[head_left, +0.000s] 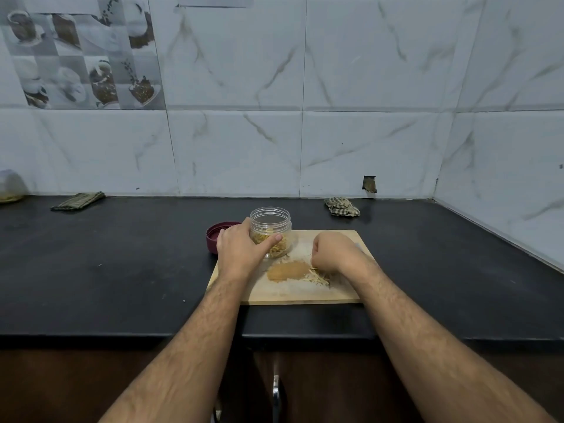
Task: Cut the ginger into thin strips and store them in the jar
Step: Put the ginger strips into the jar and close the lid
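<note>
A clear plastic jar (270, 222) stands open on the back left of the wooden cutting board (305, 296), partly filled with pale ginger strips. My left hand (241, 250) grips the jar from the left, thumb across its front. My right hand (334, 254) is curled, knuckles up, over a small pile of ginger strips (319, 277) on the board; its fingertips are hidden, so whether it pinches strips cannot be told. A brownish patch (287, 270) marks the board's middle. The jar's maroon lid (218, 236) lies upside down on the counter to the left.
The board lies on a black counter (122, 270) against a tiled wall. A folded checked cloth (78, 201) lies at the back left, a crumpled one (342, 206) at the back right. A plastic container (10, 186) stands at the far left edge.
</note>
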Demonstrator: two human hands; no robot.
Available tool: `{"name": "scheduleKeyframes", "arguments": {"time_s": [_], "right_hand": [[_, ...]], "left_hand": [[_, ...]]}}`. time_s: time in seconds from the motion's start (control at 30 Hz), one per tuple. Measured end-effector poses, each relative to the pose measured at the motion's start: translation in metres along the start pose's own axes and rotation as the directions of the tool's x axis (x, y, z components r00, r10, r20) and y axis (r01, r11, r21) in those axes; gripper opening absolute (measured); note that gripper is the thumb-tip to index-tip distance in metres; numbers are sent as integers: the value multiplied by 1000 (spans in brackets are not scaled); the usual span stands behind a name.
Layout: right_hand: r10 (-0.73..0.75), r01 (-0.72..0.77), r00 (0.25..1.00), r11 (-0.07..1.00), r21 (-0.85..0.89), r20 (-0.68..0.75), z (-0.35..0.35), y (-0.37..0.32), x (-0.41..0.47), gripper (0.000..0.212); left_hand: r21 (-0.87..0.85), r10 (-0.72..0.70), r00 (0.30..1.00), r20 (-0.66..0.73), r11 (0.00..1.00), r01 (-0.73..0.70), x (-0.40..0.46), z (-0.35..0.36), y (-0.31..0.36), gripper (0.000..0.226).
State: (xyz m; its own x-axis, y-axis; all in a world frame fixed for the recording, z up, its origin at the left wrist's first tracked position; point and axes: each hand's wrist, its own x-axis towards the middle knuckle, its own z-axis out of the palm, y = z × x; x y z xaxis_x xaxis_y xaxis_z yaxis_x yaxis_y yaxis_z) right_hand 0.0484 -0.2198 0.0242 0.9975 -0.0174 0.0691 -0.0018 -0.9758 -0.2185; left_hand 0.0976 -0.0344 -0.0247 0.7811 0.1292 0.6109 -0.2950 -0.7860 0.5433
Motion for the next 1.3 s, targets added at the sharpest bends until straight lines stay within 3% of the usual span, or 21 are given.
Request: {"name": "scheduleKeyframes", "arguments": {"time_s": [0.2,0.4,0.6,0.8,0.97,1.1,1.3], "right_hand": [[-64,66,998,989,-130,18,2,-5,-13,19],[-28,38,996,992,-118,89,-21,-2,-19,17],[16,10,972,994,-109,235,-16,-5,-22,41],[-21,51,991,972,-230,131,-6,-20,-20,12],[0,35,989,971,-235,145,-9,-24,-18,22],[-7,32,995,970,-242,103,-2,-26,-17,17],[0,12,991,996,-84,134,-4,-15,-12,13]], "left_hand": [[-2,-1,1000,8,1000,2,-1,-1,1,68],[-3,-7,1000,9,1000,7,-1,-2,1,62],[-14,-2,1000,6,1000,2,-1,-2,2,62],[-31,-1,1000,14,1000,1,0,-1,0,68],[-49,-3,1000,15,999,4,1,1,0,61],[-58,-24,999,23,998,26,1,3,-3,65],[-59,-35,999,31,998,37,1,3,-4,65]]}}
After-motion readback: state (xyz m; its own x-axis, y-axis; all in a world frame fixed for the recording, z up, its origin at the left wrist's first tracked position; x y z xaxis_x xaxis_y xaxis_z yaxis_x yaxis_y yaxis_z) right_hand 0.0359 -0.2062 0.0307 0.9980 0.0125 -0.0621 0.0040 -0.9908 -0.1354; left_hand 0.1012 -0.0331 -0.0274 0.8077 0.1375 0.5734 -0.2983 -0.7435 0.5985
